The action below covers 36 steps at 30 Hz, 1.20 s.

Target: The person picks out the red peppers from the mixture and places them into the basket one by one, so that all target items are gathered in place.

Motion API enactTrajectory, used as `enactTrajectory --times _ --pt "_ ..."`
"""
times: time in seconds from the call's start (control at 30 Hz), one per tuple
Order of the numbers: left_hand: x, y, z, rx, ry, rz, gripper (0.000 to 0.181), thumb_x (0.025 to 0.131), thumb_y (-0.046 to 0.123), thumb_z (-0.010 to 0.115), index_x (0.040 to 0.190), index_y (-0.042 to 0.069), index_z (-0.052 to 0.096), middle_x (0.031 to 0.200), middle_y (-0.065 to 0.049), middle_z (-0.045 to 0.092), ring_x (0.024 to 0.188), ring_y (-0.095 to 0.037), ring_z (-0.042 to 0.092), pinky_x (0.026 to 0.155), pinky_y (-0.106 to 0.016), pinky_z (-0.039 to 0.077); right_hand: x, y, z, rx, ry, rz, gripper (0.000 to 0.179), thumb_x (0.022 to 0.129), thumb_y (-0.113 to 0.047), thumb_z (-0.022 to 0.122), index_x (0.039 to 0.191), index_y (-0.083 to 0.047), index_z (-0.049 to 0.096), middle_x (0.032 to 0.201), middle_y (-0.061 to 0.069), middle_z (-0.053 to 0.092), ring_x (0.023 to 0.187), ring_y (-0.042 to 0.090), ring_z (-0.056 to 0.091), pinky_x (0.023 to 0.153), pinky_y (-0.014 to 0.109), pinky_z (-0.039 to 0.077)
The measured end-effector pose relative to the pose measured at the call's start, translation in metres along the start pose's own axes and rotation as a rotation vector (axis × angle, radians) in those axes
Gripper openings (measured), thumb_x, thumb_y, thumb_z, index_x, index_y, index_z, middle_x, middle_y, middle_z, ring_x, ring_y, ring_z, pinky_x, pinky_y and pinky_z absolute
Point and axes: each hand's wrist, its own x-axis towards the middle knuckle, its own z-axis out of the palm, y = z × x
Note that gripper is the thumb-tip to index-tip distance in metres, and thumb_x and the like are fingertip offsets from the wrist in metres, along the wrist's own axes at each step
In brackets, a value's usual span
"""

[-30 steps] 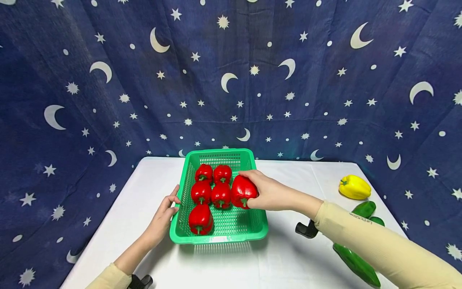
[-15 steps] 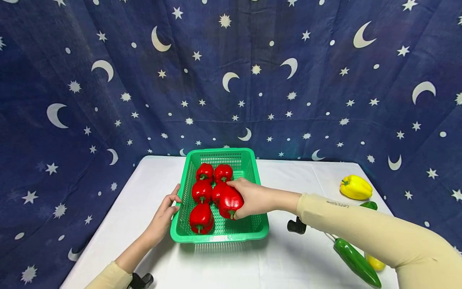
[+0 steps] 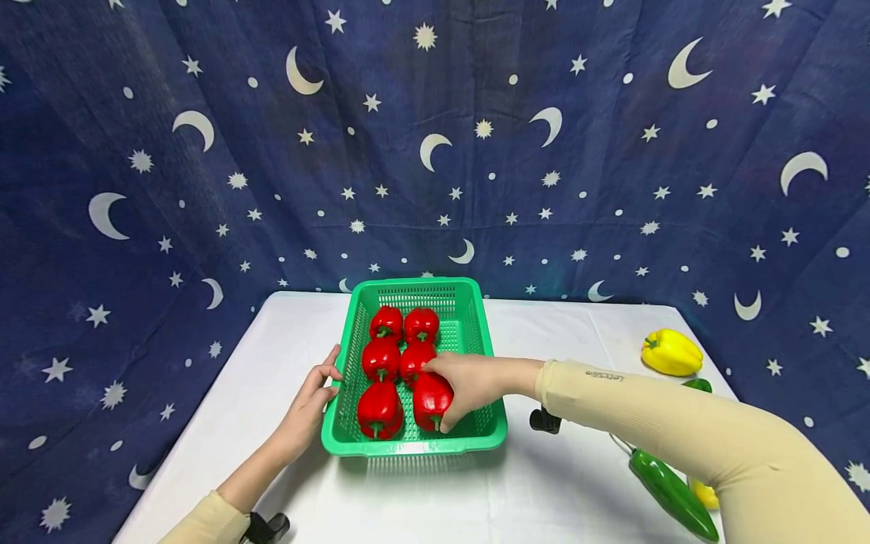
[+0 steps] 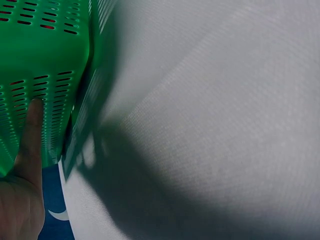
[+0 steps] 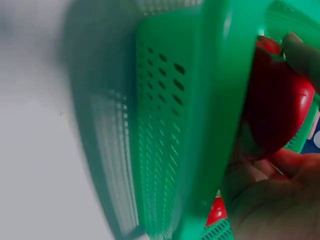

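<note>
A green plastic basket (image 3: 414, 449) stands on the white table with several red bell peppers inside. My right hand (image 3: 469, 385) reaches over its right side and grips a red bell pepper (image 3: 431, 402) at the front, thumb low near the stem. In the right wrist view that bell pepper (image 5: 275, 105) sits between thumb and fingers, just inside the wall. Other bell peppers (image 3: 379, 412) stand left of it and behind. My left hand (image 3: 306, 408) holds the basket's left rim; in the left wrist view one finger (image 4: 33, 130) lies straight along the perforated outer wall.
On the right of the table lie a yellow bell pepper (image 3: 671, 353), a long green pepper (image 3: 673, 495), and a yellow item (image 3: 704, 493), partly behind the right sleeve. A dark blue cloth (image 3: 435, 151) with moons and stars hangs behind the table.
My right hand has carried its red bell pepper left and toward the front, lowering it beside the front-left one. My left hand has stayed at the rim.
</note>
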Motion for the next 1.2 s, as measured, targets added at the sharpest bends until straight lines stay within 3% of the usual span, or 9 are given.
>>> enactTrajectory --times 0.4,0.77,0.83,0.97,1.03,1.1,1.2 --pt "0.0 0.001 0.0 0.014 0.008 -0.014 0.015 0.102 -0.001 0.034 0.114 -0.001 0.043 0.171 -0.008 0.013 0.156 -0.035 0.003 0.116 -0.065 0.007 0.007 -0.003 0.011 -0.05 -0.059 0.023 0.075 0.072 -0.035 0.091 0.134 -0.013 0.054 0.114 -0.008 0.054 0.102 0.008 0.054 0.078 0.026 0.051" --pt "0.0 0.0 0.0 0.02 0.007 -0.021 0.015 0.101 -0.001 0.034 0.114 -0.001 0.043 0.171 -0.008 0.013 0.156 -0.035 0.004 0.116 -0.064 0.007 0.014 -0.002 0.017 -0.046 -0.08 0.037 0.07 0.074 -0.034 0.09 0.129 -0.009 0.055 0.107 -0.007 0.054 0.097 0.008 0.053 0.078 0.026 0.05" --pt "0.001 0.0 0.0 0.022 0.008 -0.026 0.015 0.102 -0.001 0.035 0.114 -0.001 0.043 0.171 -0.007 0.013 0.156 -0.033 0.004 0.118 -0.058 0.01 0.015 -0.002 0.018 -0.054 -0.079 0.041 0.073 0.074 -0.035 0.09 0.132 -0.008 0.055 0.108 -0.006 0.054 0.098 0.008 0.053 0.079 0.026 0.05" --pt "0.0 0.0 0.0 0.027 0.006 -0.029 0.015 0.103 0.0 0.035 0.115 0.0 0.043 0.171 -0.006 0.013 0.156 -0.032 0.005 0.117 -0.03 0.018 0.015 -0.002 0.019 -0.061 -0.074 0.046 0.077 0.074 -0.035 0.09 0.135 -0.007 0.053 0.109 -0.006 0.054 0.098 0.009 0.054 0.08 0.026 0.049" --pt "0.0 -0.001 0.0 0.029 0.005 -0.025 0.015 0.103 0.0 0.034 0.115 0.0 0.043 0.171 -0.006 0.013 0.156 -0.032 0.004 0.114 -0.023 0.019 0.016 -0.002 0.019 -0.059 -0.074 0.047 0.077 0.074 -0.034 0.09 0.136 -0.006 0.053 0.11 -0.005 0.054 0.098 0.009 0.054 0.081 0.026 0.049" --pt "0.0 -0.001 0.0 0.03 0.005 -0.022 0.015 0.103 0.0 0.034 0.115 0.0 0.043 0.171 -0.006 0.013 0.156 -0.032 0.004 0.116 -0.027 0.017 0.016 -0.002 0.02 -0.056 -0.079 0.051 0.079 0.075 -0.033 0.09 0.138 -0.006 0.052 0.112 -0.005 0.054 0.099 0.01 0.054 0.081 0.026 0.049" --pt "0.0 0.0 0.0 0.032 0.003 -0.022 0.015 0.103 0.0 0.034 0.115 -0.001 0.043 0.171 -0.007 0.013 0.156 -0.033 0.004 0.12 -0.048 0.012 0.016 -0.002 0.019 -0.05 -0.097 0.064 0.083 0.075 -0.033 0.089 0.143 -0.005 0.05 0.115 -0.004 0.054 0.102 0.01 0.052 0.082 0.026 0.049"
